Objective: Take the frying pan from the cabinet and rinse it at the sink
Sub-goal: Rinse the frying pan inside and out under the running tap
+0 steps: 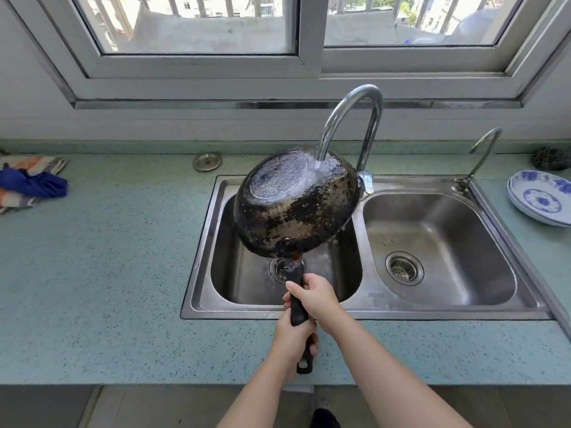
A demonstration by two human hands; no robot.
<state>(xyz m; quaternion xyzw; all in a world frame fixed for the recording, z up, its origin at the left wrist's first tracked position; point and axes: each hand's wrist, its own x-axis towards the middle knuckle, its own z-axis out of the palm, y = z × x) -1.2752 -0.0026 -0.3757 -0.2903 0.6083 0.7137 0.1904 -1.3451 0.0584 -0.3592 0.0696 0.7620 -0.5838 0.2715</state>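
The sink (401, 311) is set into the counter (108, 273), with its left basin (234, 282) and right basin (448, 230) side by side. Taking the left basin as the clock's centre, the frying pan (293, 205) hangs over it. Its handle runs toward 6 o'clock, where the right hand (315, 296) grips ahead of the left hand (293, 338). The tap (367, 118) rises at 1 o'clock, with its spout over the pan. A round lid (207, 161) lies on the counter at 11 o'clock. A cloth (31, 183) lies far out at 9 o'clock. Toward 2 to 3 o'clock, a small tap (482, 149) stands at the sink's back corner. Stacked plates (540, 202) sit on the counter beyond it, with a scrubber (551, 158) behind them. The window (197, 26) spans 12 o'clock, behind everything.
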